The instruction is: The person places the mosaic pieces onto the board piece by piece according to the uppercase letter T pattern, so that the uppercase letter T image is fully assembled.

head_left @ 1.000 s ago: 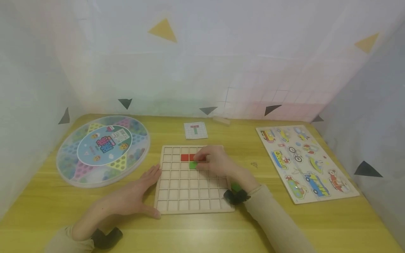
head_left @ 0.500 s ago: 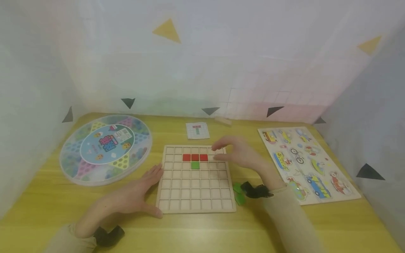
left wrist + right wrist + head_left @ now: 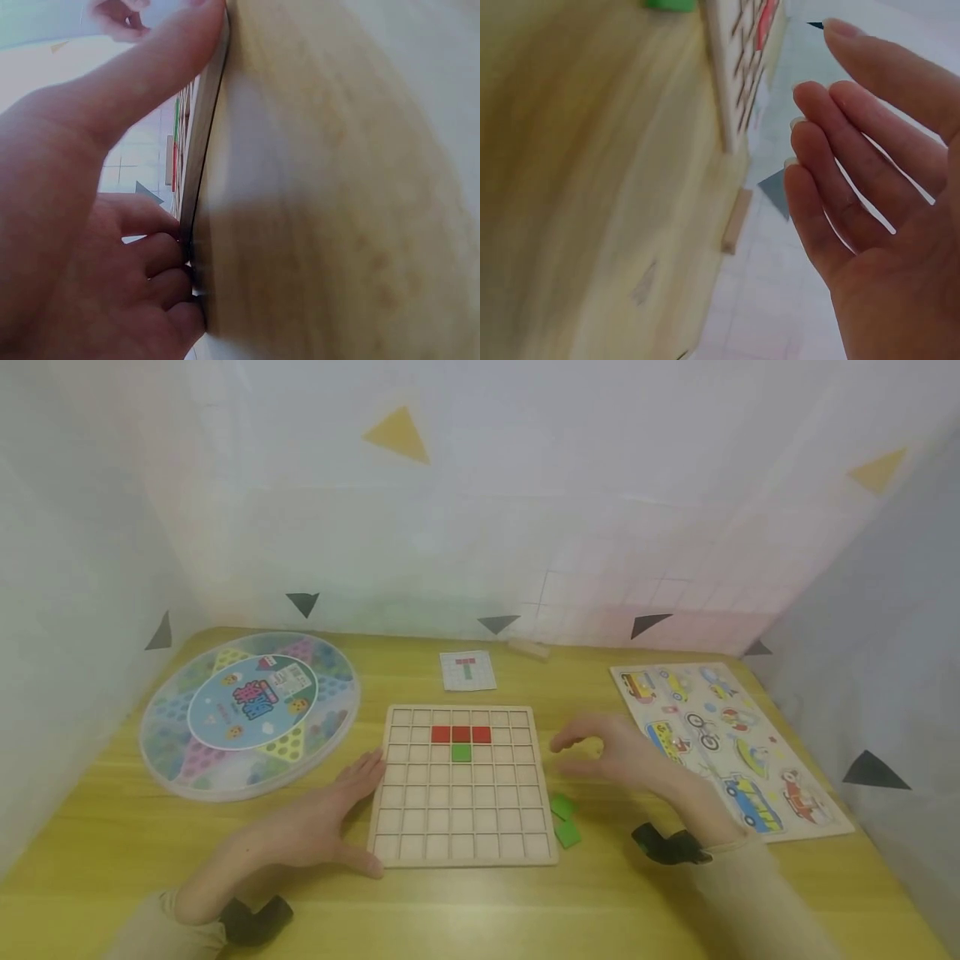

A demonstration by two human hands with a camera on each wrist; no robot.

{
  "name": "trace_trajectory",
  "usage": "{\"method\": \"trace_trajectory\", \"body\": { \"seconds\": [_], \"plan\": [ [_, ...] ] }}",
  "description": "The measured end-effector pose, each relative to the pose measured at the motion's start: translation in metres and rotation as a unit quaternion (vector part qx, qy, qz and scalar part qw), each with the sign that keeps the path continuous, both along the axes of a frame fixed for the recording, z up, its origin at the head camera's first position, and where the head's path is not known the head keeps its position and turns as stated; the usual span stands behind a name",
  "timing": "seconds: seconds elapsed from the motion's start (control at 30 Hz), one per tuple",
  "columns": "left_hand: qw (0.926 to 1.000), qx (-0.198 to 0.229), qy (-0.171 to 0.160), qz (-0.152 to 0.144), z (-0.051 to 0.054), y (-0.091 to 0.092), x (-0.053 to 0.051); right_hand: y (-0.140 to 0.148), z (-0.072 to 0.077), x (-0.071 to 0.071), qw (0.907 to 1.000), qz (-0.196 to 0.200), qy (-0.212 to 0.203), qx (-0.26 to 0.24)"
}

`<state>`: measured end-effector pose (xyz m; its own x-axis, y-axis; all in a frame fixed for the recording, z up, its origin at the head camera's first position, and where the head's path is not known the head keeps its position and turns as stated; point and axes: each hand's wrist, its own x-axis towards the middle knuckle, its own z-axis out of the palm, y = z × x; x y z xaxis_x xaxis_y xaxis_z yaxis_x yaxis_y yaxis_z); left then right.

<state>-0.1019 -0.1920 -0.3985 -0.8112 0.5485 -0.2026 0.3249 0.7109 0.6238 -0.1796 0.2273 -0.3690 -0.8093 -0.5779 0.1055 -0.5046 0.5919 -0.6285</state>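
A square wooden grid board [image 3: 438,821] lies at the middle of the table. Three red tiles [image 3: 461,734] sit side by side in its second row from the back, with one green tile [image 3: 461,752] under the middle one. My left hand [image 3: 315,827] rests at the board's left edge, thumb and fingers spread and touching its side. To the right of the board, my right hand [image 3: 611,752] hovers with loosely bent fingers and nothing between them; the right wrist view shows its bare palm side [image 3: 885,195]. Loose green tiles [image 3: 567,833] lie by the board's right edge.
Behind the board lies a small pattern card [image 3: 467,672] with a red and green T. A wooden block [image 3: 528,649] is near the back wall. A round game box [image 3: 251,714] stands at left, a vehicle puzzle board [image 3: 731,747] at right.
My right hand has let go of the tile area and moved right, off the board, uncovering the red row and the loose green tiles. The left hand has stayed in place.
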Motion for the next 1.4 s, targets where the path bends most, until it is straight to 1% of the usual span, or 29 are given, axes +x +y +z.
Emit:
{"method": "trace_trajectory", "body": {
  "seconds": [0.2,0.3,0.4,0.53,0.7,0.83,0.97,1.23,1.4],
  "plan": [
    [1.0,-0.003,-0.002,0.0,0.0,0.0,-0.001,0.016,-0.007,0.009,0.9995,-0.008,-0.025,0.019],
    [1.0,-0.006,-0.001,-0.001,-0.001,0.0,0.0,0.02,-0.009,0.011,0.9992,-0.011,-0.027,0.027],
    [1.0,-0.008,0.002,-0.002,-0.001,-0.001,0.0,0.023,-0.015,0.009,0.999,0.001,-0.026,0.035],
    [1.0,-0.007,0.004,-0.001,-0.001,-0.002,0.001,0.022,-0.023,0.005,0.9981,0.025,-0.043,0.038],
    [1.0,-0.005,0.002,0.0,0.001,-0.002,0.001,0.02,-0.03,0.005,0.9959,0.054,-0.062,0.039],
    [1.0,-0.006,0.002,-0.001,0.002,-0.001,0.001,0.018,-0.03,0.007,0.9943,0.066,-0.074,0.039],
    [1.0,-0.005,-0.001,0.0,0.002,-0.001,0.001,0.018,-0.027,0.009,0.9937,0.073,-0.076,0.037],
    [0.9999,-0.012,0.0,0.0,0.001,0.0,0.0,0.017,-0.025,0.01,0.9929,0.07,-0.084,0.047],
    [0.9999,-0.013,0.0,-0.002,0.002,0.001,0.0,0.018,-0.026,0.01,0.992,0.081,-0.088,0.038]
  ]
}}
